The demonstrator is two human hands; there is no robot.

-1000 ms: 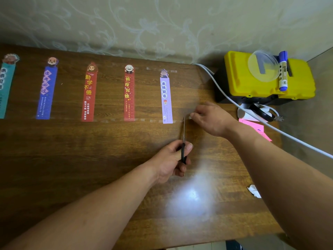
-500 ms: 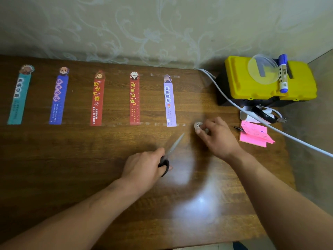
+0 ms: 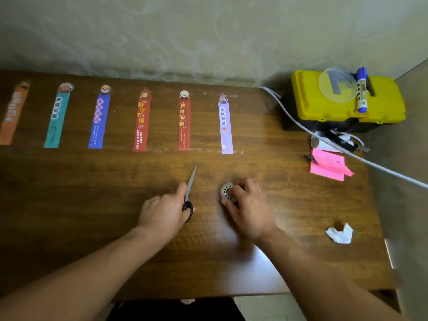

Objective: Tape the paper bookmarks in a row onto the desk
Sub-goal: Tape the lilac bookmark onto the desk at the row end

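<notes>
Bookmarks [image 3: 141, 121], six by my count, lie flat in a row along the far edge of the desk [image 3: 69, 205]. They are parallel and apart from one another, each with a cartoon head at its far end. From the left I note an orange bookmark [image 3: 14, 112], blurred at the frame edge, then teal, blue and two red. A lilac bookmark [image 3: 225, 128] closes the row on the right. Strips of clear tape [image 3: 209, 150] show across the near ends of the right-hand ones.

Surface: dark brown wood grain, glossy, with a glare patch toward the near edge. Behind the far edge stands a wall [image 3: 208, 31] in pale wallpaper with a scroll pattern.

Left hand [image 3: 162, 212], mid-desk: fingers curled round the black handles of the scissors [image 3: 190, 188], blades together, tips toward the far edge. Right hand [image 3: 250, 212], just beside it: fingers and thumb curled round a small tape roll [image 3: 228, 192] that sits on the desk.

Far right corner: a yellow plastic case [image 3: 382, 100] carries a clear round lid [image 3: 337, 84] and a blue-capped marker [image 3: 361, 91]. A white cable [image 3: 391, 171] runs from the far edge past the case and off the right edge. Pink sticky notes [image 3: 328, 165] lie near the right edge. Crumpled white paper [image 3: 340, 234] lies nearer me along the same edge.
</notes>
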